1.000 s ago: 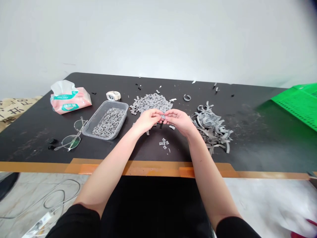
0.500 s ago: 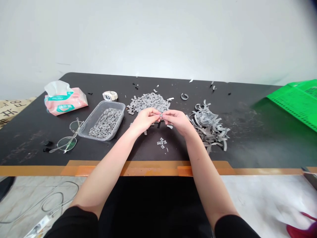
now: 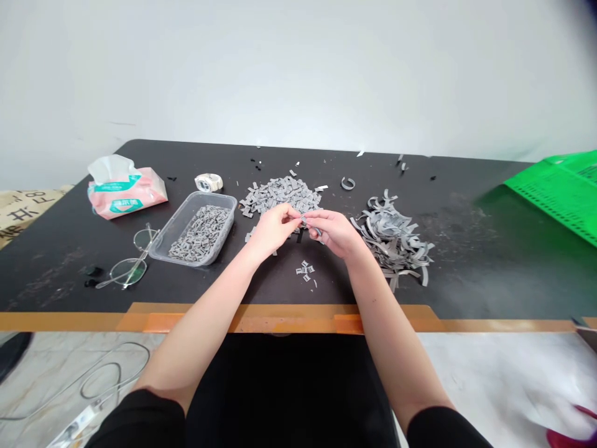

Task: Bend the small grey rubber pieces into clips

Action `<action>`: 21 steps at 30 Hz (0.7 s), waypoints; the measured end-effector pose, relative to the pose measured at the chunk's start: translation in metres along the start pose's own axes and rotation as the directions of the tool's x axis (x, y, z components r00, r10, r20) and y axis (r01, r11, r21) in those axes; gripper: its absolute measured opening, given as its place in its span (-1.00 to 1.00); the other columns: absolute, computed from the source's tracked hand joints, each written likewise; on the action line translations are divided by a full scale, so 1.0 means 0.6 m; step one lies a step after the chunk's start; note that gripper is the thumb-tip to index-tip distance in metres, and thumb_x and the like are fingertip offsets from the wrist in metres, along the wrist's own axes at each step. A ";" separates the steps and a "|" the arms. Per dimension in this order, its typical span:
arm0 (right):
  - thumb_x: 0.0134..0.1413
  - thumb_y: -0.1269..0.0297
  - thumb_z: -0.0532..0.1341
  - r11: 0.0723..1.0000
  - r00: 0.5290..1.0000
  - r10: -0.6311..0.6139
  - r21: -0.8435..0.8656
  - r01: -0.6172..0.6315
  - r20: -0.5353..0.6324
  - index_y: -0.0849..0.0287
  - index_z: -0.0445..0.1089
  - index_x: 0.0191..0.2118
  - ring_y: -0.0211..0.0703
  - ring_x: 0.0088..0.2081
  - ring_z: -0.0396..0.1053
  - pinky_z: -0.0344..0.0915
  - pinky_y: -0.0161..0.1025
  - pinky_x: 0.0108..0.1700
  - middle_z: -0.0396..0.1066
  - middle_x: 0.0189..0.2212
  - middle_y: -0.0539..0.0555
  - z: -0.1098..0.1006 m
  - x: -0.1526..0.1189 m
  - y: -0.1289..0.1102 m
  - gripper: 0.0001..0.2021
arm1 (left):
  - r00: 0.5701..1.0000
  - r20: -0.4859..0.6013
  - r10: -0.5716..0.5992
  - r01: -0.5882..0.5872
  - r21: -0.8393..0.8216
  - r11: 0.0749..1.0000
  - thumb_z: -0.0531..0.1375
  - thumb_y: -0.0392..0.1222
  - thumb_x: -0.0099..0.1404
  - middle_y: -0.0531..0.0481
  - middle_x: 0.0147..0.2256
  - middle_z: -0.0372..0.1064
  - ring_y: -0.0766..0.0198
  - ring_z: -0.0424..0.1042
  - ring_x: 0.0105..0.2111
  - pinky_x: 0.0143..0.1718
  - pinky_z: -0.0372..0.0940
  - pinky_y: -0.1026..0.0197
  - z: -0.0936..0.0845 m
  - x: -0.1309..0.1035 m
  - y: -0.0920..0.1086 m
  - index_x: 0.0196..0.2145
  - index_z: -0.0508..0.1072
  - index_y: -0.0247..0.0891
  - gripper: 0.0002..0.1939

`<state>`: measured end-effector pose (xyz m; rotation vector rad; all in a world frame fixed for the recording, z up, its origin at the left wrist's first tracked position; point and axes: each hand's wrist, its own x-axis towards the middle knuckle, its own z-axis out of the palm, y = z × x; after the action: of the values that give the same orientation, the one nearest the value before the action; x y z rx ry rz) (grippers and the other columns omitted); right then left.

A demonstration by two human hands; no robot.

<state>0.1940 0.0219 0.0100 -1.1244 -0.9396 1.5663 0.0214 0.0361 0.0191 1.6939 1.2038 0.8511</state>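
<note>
Fingertips of my left hand (image 3: 278,227) and my right hand (image 3: 334,230) meet over the middle of the table, both pinched on one small grey piece (image 3: 303,220). Most of that piece is hidden by the fingers. Just behind my hands spreads a heap of small flat grey pieces (image 3: 280,193). On the bare table nearer me lie several little grey pieces with slots (image 3: 305,270). Right of my right hand is a tangled pile of curved grey strips (image 3: 394,233). A clear plastic tub (image 3: 156,246) left of my left hand holds many small grey pieces.
At the left stand a tissue pack (image 3: 128,193), a white watch-like roll (image 3: 209,182) and a pair of glasses (image 3: 128,272). A green perforated crate (image 3: 559,186) rests at the right. Orange tape (image 3: 280,318) runs along the table's front edge.
My right fingers have turned slightly around the small piece, and a grey bit now shows beneath them. The view has shifted a little; the piles look the same.
</note>
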 end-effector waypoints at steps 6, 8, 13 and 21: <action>-0.39 0.23 0.54 1.000 1.000 -0.012 0.002 0.012 0.013 0.27 0.54 -0.34 -0.35 -0.52 0.23 0.12 -0.29 -0.45 0.39 -0.55 -0.02 -0.002 0.002 0.003 -0.61 | 0.997 -0.007 0.079 -0.077 0.133 0.988 0.21 -0.24 0.30 0.05 -0.34 0.48 0.24 0.39 -0.32 -0.15 0.26 0.19 -0.002 -0.007 0.009 -0.37 0.44 -0.21 -0.93; -0.38 0.21 0.55 1.000 0.999 -0.018 -0.010 0.019 0.027 0.26 0.55 -0.37 -0.35 -0.52 0.22 0.11 -0.29 -0.46 0.39 -0.55 -0.03 -0.003 0.001 0.002 -0.63 | 0.995 0.007 0.096 -0.096 0.142 0.985 0.21 -0.25 0.30 0.06 -0.35 0.46 0.24 0.38 -0.32 -0.15 0.27 0.19 -0.003 -0.010 0.013 -0.37 0.44 -0.21 -0.93; -0.40 0.16 0.56 0.999 0.998 -0.026 -0.031 0.028 0.061 0.24 0.55 -0.42 -0.33 -0.51 0.22 0.09 -0.30 -0.46 0.37 -0.59 -0.05 -0.005 -0.003 -0.005 -0.64 | 0.995 0.026 0.097 -0.099 0.071 0.993 0.21 -0.27 0.29 0.03 -0.28 0.51 0.24 0.45 -0.24 -0.10 0.32 0.19 -0.002 -0.012 0.017 -0.25 0.48 -0.21 -0.93; -0.40 0.10 0.56 0.999 0.995 -0.050 -0.009 0.051 0.083 0.21 0.54 -0.40 -0.33 -0.50 0.20 0.12 -0.27 -0.43 0.37 -0.54 -0.05 0.000 -0.007 -0.011 -0.60 | 0.997 0.051 0.062 -0.058 -0.063 0.996 0.23 -0.18 0.29 -0.05 -0.25 0.54 0.27 0.50 -0.28 -0.22 0.37 0.23 -0.002 -0.005 0.019 -0.17 0.47 -0.29 -0.81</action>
<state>0.1963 0.0192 0.0169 -1.0416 -1.0252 1.5783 0.0234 0.0314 0.0301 1.6997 1.0854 0.8654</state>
